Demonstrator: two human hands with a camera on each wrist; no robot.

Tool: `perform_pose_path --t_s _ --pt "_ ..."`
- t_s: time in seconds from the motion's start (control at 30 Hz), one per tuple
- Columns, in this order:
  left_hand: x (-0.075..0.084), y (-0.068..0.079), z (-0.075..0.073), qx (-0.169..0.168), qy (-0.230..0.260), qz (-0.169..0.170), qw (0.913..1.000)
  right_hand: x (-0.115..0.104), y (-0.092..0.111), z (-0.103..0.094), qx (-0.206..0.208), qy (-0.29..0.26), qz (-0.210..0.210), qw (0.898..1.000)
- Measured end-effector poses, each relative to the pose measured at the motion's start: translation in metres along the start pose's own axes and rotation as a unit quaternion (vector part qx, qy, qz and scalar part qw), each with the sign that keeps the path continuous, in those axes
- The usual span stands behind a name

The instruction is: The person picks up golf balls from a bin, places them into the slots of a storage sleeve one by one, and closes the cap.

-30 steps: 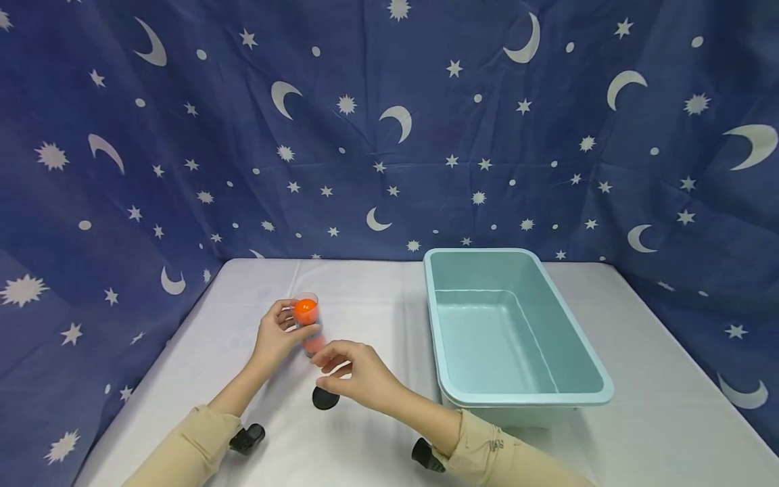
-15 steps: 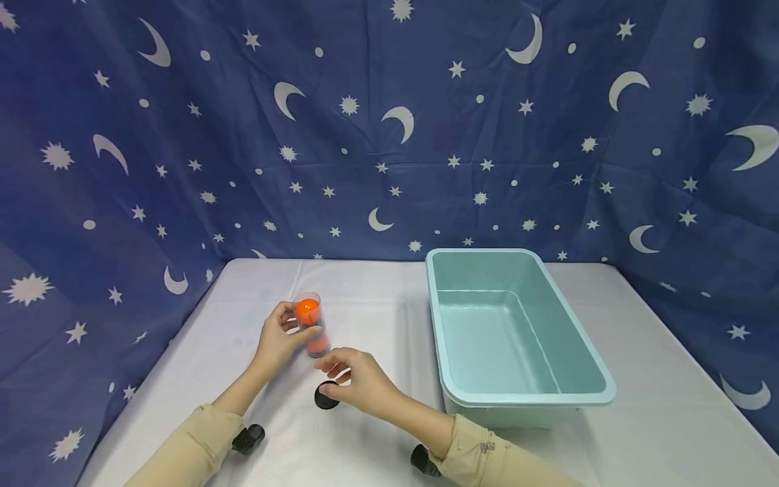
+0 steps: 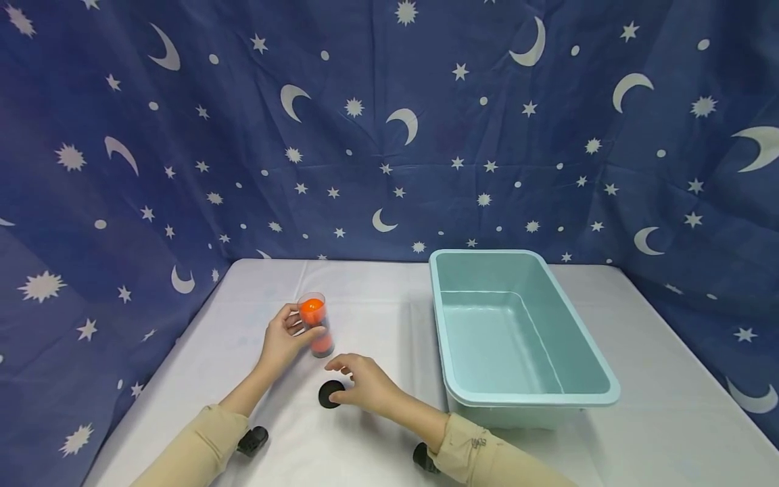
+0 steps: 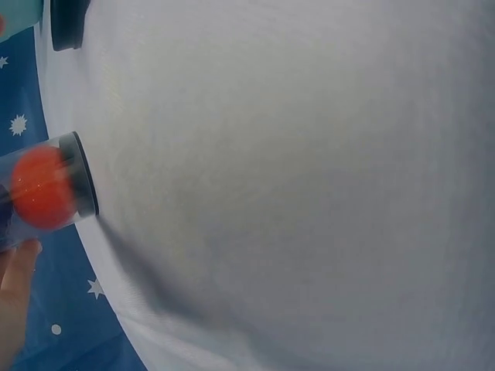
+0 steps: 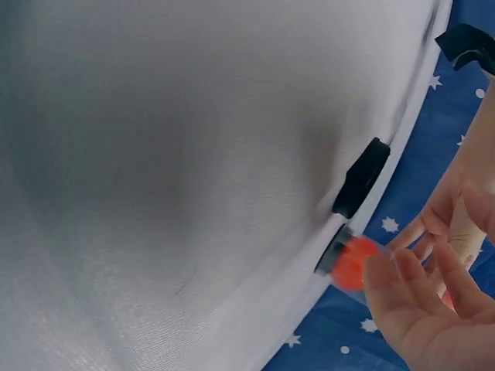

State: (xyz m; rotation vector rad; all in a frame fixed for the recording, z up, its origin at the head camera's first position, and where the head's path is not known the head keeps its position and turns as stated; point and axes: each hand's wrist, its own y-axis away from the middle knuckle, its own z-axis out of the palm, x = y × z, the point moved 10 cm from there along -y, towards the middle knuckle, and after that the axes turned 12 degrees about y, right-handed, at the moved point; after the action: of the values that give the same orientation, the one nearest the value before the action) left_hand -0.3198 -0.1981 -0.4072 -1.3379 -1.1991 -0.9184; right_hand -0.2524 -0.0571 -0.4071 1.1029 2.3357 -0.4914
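Note:
My left hand (image 3: 281, 343) grips a clear tube (image 3: 316, 325) around its side, thumb in front. Inside the tube an orange ball (image 3: 313, 308) shows near the top and another (image 4: 44, 188) near the bottom, with something dark between them. The tube's top looks uncovered; its dark base (image 4: 80, 176) points down toward the table. A round black lid (image 3: 329, 393) lies on the white cloth, nearer the person than the tube. Over it hovers my right hand (image 3: 368, 387), fingers loosely bent and spread, holding nothing. Its thumb overlaps the lid's edge in the head view.
A pale teal plastic bin (image 3: 445, 345) stands to the right of both hands, its open top facing up. Behind the white-covered table (image 3: 371, 297) hangs a dark blue curtain (image 3: 341, 128) with moons and stars. Black wrist devices (image 3: 252, 441) sit at both cuffs.
My right hand has drawn slightly back from the tube, its thumb moving over the lid's edge. My left hand keeps hold of the tube; the whole head view has shifted a little.

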Motion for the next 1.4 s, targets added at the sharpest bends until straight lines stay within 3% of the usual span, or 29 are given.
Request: perform_pose_path --t_s 0.23,0.63,0.97,1.4 --pt "-0.002 -0.002 -0.002 0.0 0.002 -0.01 0.9999 0.006 -0.008 0.016 -0.049 0.086 0.003 0.995" --pt "-0.013 -0.003 -0.003 0.01 0.03 -0.054 0.998 0.011 -0.014 0.023 -0.055 0.091 0.003 0.994" --pt "-0.016 -0.001 -0.003 -0.006 0.042 -0.085 0.9955 0.009 -0.018 0.032 -0.063 0.156 -0.023 0.985" --pt "-0.01 -0.006 -0.004 -0.063 0.014 -0.051 0.9967 0.011 -0.019 0.035 -0.085 0.171 -0.001 0.982"
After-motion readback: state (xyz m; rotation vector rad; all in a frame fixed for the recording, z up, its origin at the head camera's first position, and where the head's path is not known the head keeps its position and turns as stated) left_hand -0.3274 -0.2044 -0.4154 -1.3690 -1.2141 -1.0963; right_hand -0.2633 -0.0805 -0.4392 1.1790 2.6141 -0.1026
